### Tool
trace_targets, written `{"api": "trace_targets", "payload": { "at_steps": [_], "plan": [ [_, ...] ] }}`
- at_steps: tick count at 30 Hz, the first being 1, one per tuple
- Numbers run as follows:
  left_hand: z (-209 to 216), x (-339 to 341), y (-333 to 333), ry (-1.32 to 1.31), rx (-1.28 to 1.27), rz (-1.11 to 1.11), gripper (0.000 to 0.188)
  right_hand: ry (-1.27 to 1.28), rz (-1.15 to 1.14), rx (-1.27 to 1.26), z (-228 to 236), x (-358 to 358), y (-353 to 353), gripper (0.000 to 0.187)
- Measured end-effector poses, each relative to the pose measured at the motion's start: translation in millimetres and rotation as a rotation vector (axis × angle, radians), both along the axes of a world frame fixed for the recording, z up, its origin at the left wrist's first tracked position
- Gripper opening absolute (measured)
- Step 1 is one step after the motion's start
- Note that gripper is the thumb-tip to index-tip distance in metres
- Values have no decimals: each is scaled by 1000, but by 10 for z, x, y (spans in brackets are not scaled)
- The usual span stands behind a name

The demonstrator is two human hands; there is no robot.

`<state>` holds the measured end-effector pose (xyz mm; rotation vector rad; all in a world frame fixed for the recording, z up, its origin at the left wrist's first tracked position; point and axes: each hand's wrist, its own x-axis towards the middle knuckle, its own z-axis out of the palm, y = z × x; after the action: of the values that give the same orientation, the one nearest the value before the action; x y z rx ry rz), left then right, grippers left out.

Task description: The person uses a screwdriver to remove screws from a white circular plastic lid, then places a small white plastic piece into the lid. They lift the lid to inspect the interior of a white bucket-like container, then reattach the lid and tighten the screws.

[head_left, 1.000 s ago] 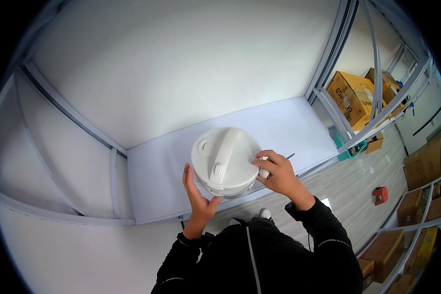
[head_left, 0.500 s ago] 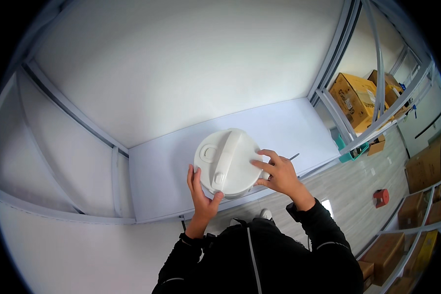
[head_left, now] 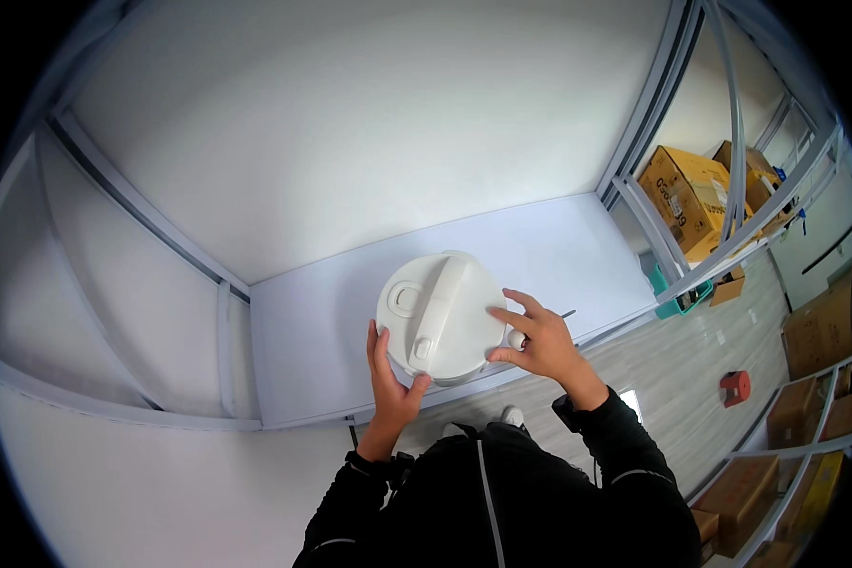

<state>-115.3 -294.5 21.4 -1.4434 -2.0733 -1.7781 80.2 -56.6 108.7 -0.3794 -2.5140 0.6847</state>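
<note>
A round white rice cooker with a raised handle bar and a ring-shaped vent on its lid is between my hands, over the white table. My left hand grips its near left side, fingers along the wall and thumb at the near edge. On the right side, my right hand holds the lid's rim with curved, spread fingers. A small rounded white piece shows between that thumb and forefinger; whether it belongs to the cooker I cannot tell. The cooker's underside is hidden.
The white table meets a white wall behind and grey frame posts at both ends. A thin dark rod shows past my right hand. Right of the table are a yellow carton, a teal basket, a red stool and shelved boxes.
My right hand's fingers have shifted slightly on the rim, and more of the small white piece shows. The cooker and left hand have barely moved.
</note>
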Motion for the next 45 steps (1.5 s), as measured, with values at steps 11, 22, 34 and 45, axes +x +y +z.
{"api": "trace_targets", "payload": {
  "at_steps": [11,22,34,45],
  "plan": [
    [-14,4,-41,-51,-39,-41,108,-22,-1,-87,-25,5,23,78],
    [379,502,181,98,-213,230,107,307,175,-14,522,150,162,47],
    [903,711,225,-990,261,-527,44,314,760,180,560,135,-436,36],
    [503,635,132,-701,127,235,39,164,564,339,436,-91,-38,49]
  ]
}}
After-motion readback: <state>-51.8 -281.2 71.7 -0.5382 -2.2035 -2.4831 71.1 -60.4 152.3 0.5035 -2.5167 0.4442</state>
